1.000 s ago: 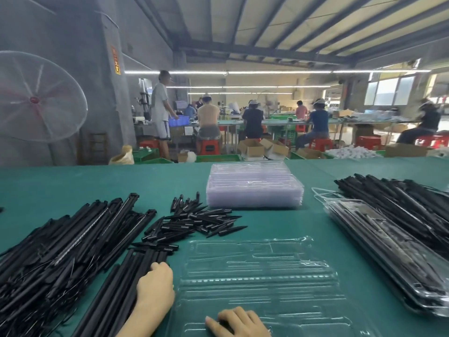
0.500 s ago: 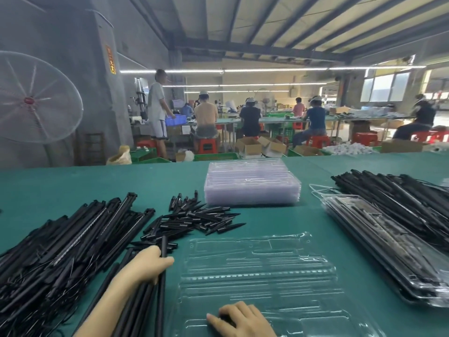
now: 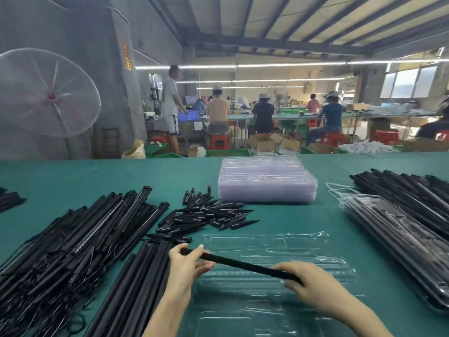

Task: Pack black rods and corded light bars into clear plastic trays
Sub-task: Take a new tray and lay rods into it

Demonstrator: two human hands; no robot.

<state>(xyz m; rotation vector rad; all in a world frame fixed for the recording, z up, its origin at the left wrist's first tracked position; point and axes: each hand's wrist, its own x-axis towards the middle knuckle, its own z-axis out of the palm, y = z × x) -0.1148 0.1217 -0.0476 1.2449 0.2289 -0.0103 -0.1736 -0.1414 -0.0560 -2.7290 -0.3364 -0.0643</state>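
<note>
A black rod (image 3: pixel 239 264) hangs across the open clear plastic tray (image 3: pixel 274 244) in front of me. My left hand (image 3: pixel 185 266) grips its left end and my right hand (image 3: pixel 308 279) grips its right end. Left of the tray lies a row of black rods (image 3: pixel 136 283). Further left sprawls a big heap of corded light bars (image 3: pixel 73 239). Short black spikes (image 3: pixel 211 215) are piled behind the tray.
A stack of empty clear trays (image 3: pixel 267 186) stands at the middle back of the green table (image 3: pixel 73 178). At right are filled trays (image 3: pixel 401 239) and more black bars (image 3: pixel 413 188). Workers sit at benches beyond; a large fan (image 3: pixel 46 93) stands at left.
My left hand lifted one rod from the row and swung it over the tray. My right hand left the tray's near edge and took the rod's other end.
</note>
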